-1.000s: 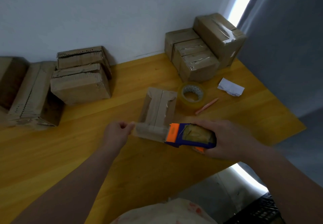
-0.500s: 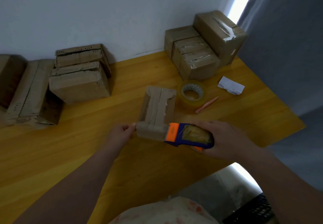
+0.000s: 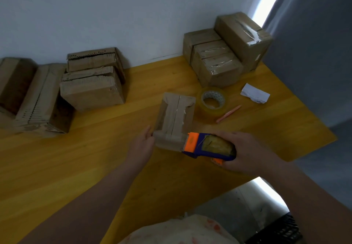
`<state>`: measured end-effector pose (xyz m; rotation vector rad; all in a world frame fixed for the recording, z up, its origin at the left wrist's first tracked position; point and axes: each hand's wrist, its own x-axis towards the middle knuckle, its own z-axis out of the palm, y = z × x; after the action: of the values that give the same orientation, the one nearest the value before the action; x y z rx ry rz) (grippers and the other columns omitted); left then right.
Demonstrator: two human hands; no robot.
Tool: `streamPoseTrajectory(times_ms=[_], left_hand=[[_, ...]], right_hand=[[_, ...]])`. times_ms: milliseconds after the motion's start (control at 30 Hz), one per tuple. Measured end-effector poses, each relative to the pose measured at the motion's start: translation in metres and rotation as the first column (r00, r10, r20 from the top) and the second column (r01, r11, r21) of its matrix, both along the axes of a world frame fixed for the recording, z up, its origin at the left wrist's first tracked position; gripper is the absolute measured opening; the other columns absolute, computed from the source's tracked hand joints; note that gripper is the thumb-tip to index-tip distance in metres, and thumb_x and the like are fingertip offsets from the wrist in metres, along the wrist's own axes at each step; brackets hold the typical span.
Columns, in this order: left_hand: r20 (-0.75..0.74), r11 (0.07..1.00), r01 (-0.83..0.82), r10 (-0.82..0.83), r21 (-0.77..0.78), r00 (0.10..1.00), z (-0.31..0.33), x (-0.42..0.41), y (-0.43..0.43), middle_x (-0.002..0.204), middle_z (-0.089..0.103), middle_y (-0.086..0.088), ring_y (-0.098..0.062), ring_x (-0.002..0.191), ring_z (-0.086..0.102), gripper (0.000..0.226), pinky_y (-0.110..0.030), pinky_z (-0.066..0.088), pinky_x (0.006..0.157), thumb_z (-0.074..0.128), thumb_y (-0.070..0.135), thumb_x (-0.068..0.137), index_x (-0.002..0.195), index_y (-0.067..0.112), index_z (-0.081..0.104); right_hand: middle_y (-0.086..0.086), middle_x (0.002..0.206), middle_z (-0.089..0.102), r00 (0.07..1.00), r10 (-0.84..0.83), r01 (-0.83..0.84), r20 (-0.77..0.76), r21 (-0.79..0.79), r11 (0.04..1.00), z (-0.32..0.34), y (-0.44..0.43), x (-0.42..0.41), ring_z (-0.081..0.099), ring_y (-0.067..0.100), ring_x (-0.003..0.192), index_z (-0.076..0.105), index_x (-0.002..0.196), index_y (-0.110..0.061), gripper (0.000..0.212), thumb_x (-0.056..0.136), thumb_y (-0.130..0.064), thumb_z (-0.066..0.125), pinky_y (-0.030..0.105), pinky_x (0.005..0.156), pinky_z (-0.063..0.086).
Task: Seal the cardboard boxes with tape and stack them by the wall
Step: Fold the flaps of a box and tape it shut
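The box (image 3: 176, 114) lay on the tabletop (image 3: 95, 158), its long axis and taped seam running 6 to 12 o'clock. Your left hand (image 3: 142, 144), fingers straight, touched its near 9 o'clock corner. Your right hand (image 3: 245, 152) gripped the tape dispenser (image 3: 207, 146), nose pointing to 9 o'clock, hiding the box's near right corner. Any tape strip there was unclear.
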<state>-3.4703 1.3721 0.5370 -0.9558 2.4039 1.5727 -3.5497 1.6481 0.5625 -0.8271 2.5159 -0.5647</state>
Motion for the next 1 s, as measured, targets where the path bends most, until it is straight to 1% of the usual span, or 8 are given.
streamPoseTrajectory(times_ms=[100,133,200,267,333,600,733,1000], left_hand=[[-0.030,0.966,0.233,-0.238,-0.111,0.971,0.003,0.005,0.003,0.152,0.033,-0.002,-0.011,0.118,0.051,0.068,-0.027,0.042,0.090,0.046,0.016,0.098,0.154,0.021,0.008],[0.032,0.896,0.365,-0.369,-0.252,0.929,0.003,0.004,0.003,0.154,0.029,-0.003,-0.015,0.126,0.046,0.074,-0.034,0.041,0.099,0.048,0.019,0.097,0.154,0.020,0.002],[0.196,0.634,0.584,-0.575,-0.507,0.794,0.002,0.002,0.005,0.161,-0.003,-0.002,-0.018,0.148,0.004,0.083,-0.042,0.008,0.120,0.051,0.025,0.095,0.152,0.018,-0.009],[0.306,0.423,0.693,-0.676,-0.584,0.670,0.000,-0.001,0.005,0.157,-0.022,0.001,-0.014,0.146,-0.016,0.089,-0.039,-0.010,0.118,0.052,0.030,0.094,0.150,0.017,-0.016],[0.362,0.327,0.741,-0.713,-0.586,0.601,-0.005,0.000,0.000,0.150,-0.029,0.003,-0.014,0.144,-0.021,0.095,-0.035,-0.015,0.115,0.053,0.035,0.093,0.146,0.017,-0.022],[0.289,0.373,0.747,-0.754,-0.550,0.590,-0.010,0.000,-0.010,0.148,-0.032,0.004,-0.009,0.141,-0.025,0.100,-0.028,-0.016,0.115,0.056,0.038,0.091,0.136,0.019,-0.031],[0.271,0.391,0.744,-0.757,-0.542,0.595,-0.007,0.000,-0.014,0.148,-0.032,0.003,-0.009,0.141,-0.024,0.100,-0.025,-0.015,0.114,0.056,0.037,0.091,0.137,0.017,-0.030],[0.383,0.285,0.748,-0.718,-0.600,0.581,-0.012,0.001,-0.008,0.142,-0.040,-0.002,-0.015,0.137,-0.031,0.102,-0.030,-0.017,0.115,0.053,0.047,0.090,0.137,0.016,-0.032]], right_hand=[[-0.007,0.107,0.055,1.000,-0.002,0.002,-0.021,0.005,1.000,-0.001,-0.004,0.003,0.055,0.009,0.096,0.034,0.139,-0.050,0.082,0.067,-0.063,0.070,0.029,0.077,0.053],[-0.007,0.107,0.056,1.000,-0.004,0.004,-0.021,-0.011,1.000,-0.003,-0.007,0.005,0.055,0.009,0.096,0.034,0.138,-0.050,0.081,0.067,-0.063,0.070,0.031,0.077,0.054],[-0.008,0.106,0.056,1.000,-0.016,0.015,-0.019,-0.041,0.999,-0.007,-0.014,0.009,0.056,0.010,0.094,0.035,0.136,-0.051,0.078,0.065,-0.068,0.064,0.034,0.076,0.054],[-0.009,0.104,0.056,0.999,-0.021,0.020,-0.027,-0.038,0.999,-0.009,-0.018,0.011,0.056,0.010,0.092,0.033,0.136,-0.051,0.079,0.064,-0.073,0.058,0.035,0.074,0.055],[-0.008,0.104,0.057,0.999,-0.013,0.012,-0.037,-0.040,0.999,-0.010,-0.018,0.012,0.057,0.011,0.090,0.032,0.137,-0.051,0.081,0.064,-0.074,0.057,0.036,0.073,0.055],[-0.011,0.121,0.056,0.993,0.039,-0.045,-0.108,-0.047,0.998,0.012,-0.011,0.003,0.058,0.011,0.102,0.019,0.140,-0.056,0.087,0.063,-0.070,0.058,0.035,0.076,0.056],[-0.009,0.116,0.054,0.992,0.048,-0.045,-0.115,0.033,0.998,0.006,-0.009,0.000,0.058,0.013,0.098,0.015,0.140,-0.056,0.089,0.067,-0.060,0.066,0.035,0.073,0.057],[-0.007,0.103,0.048,0.997,0.035,-0.028,-0.074,0.091,0.995,-0.008,-0.011,0.002,0.053,0.013,0.091,0.019,0.144,-0.053,0.089,0.074,-0.053,0.073,0.032,0.073,0.054]])
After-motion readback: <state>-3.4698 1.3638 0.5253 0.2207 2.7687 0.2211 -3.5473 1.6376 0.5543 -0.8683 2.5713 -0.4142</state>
